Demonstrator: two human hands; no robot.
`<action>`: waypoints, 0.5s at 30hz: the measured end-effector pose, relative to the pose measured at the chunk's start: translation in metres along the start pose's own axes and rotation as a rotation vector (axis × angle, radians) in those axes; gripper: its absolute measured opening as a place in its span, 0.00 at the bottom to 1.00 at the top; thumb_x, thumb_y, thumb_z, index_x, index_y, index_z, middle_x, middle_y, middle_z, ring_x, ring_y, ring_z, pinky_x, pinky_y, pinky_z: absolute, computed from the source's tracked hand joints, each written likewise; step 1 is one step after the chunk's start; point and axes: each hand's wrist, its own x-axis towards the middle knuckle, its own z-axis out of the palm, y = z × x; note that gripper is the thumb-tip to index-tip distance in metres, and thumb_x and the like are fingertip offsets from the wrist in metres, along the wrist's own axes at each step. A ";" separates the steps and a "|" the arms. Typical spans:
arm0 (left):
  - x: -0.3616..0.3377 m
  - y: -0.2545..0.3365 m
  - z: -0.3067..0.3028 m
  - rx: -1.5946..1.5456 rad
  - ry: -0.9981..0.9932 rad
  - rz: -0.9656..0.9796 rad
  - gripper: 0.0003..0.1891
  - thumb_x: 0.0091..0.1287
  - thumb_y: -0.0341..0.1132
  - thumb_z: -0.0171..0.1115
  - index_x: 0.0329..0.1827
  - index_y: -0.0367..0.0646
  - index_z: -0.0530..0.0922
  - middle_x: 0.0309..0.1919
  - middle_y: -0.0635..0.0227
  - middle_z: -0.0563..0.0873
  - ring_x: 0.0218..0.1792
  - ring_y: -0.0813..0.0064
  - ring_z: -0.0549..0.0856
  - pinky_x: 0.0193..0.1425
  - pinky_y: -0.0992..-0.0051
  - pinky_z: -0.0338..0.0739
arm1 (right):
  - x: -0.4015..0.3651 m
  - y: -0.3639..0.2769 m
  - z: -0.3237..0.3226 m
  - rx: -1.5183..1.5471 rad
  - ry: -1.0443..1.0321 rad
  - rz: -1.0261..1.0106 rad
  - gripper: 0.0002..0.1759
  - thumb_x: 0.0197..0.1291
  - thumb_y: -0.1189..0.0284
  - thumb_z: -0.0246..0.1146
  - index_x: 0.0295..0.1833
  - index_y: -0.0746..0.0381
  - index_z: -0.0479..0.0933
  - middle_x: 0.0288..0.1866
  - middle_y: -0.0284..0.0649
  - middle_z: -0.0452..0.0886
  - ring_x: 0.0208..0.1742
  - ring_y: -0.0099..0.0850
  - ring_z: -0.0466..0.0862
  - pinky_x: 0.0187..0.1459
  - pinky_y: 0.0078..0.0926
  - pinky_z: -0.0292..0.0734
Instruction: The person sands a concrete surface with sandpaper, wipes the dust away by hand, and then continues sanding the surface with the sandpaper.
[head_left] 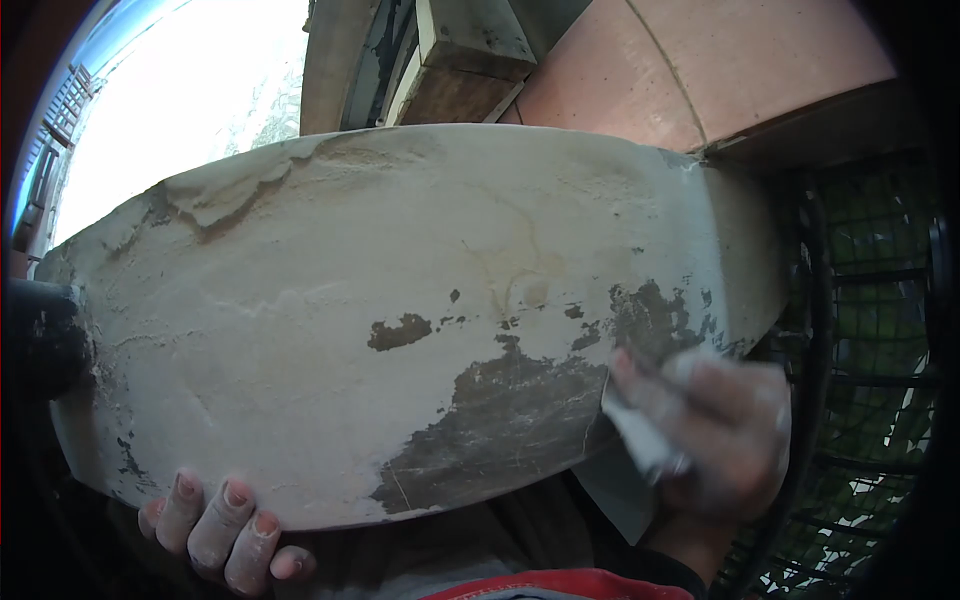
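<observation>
A wide, curved panel (300, 260) coated in dusty pale filler spans the view. Dark grey patches show through the coat at its lower right, and the upper left edge is rough and chipped. Fingers of my left hand (220, 535) curl over the panel's lower left edge, their tips dusted white. At the lower right, my right hand (730, 430) is closed around a folded piece of sandpaper (640, 440), held against the panel beside the dark patch. Motion blurs this hand, and the sheet's working face is hidden.
A dark cylindrical part (45, 340) meets the panel's left end. Behind stand wooden boards (470, 60) and pinkish tiles (720, 60). Dark metal mesh (870, 350) runs along the right. A bright opening lies at upper left.
</observation>
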 end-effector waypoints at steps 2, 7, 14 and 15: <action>0.000 0.003 -0.005 0.013 -0.055 -0.030 0.19 0.83 0.42 0.38 0.49 0.39 0.76 0.43 0.49 0.90 0.53 0.48 0.89 0.66 0.54 0.77 | 0.004 0.006 0.007 0.034 0.066 0.055 0.19 0.47 0.72 0.75 0.48 0.64 0.90 0.28 0.31 0.74 0.25 0.27 0.79 0.24 0.33 0.72; 0.004 0.000 -0.005 0.012 -0.063 -0.011 0.19 0.82 0.42 0.39 0.48 0.38 0.77 0.43 0.49 0.91 0.53 0.47 0.89 0.65 0.53 0.77 | 0.001 0.011 0.006 0.007 0.113 -0.065 0.20 0.49 0.68 0.75 0.50 0.62 0.90 0.28 0.31 0.72 0.23 0.27 0.78 0.22 0.32 0.71; 0.006 0.005 -0.011 0.023 -0.129 -0.042 0.19 0.83 0.42 0.39 0.48 0.39 0.77 0.43 0.49 0.91 0.53 0.48 0.89 0.64 0.53 0.77 | 0.001 0.010 0.002 0.122 -0.028 -0.109 0.22 0.47 0.70 0.74 0.51 0.62 0.91 0.27 0.32 0.71 0.21 0.26 0.76 0.19 0.31 0.71; 0.007 0.006 -0.012 0.024 -0.133 -0.037 0.19 0.83 0.42 0.39 0.48 0.39 0.77 0.43 0.49 0.91 0.53 0.48 0.89 0.64 0.53 0.77 | 0.002 0.011 0.002 0.115 -0.049 -0.116 0.22 0.47 0.70 0.74 0.51 0.62 0.90 0.27 0.32 0.72 0.21 0.27 0.76 0.19 0.32 0.71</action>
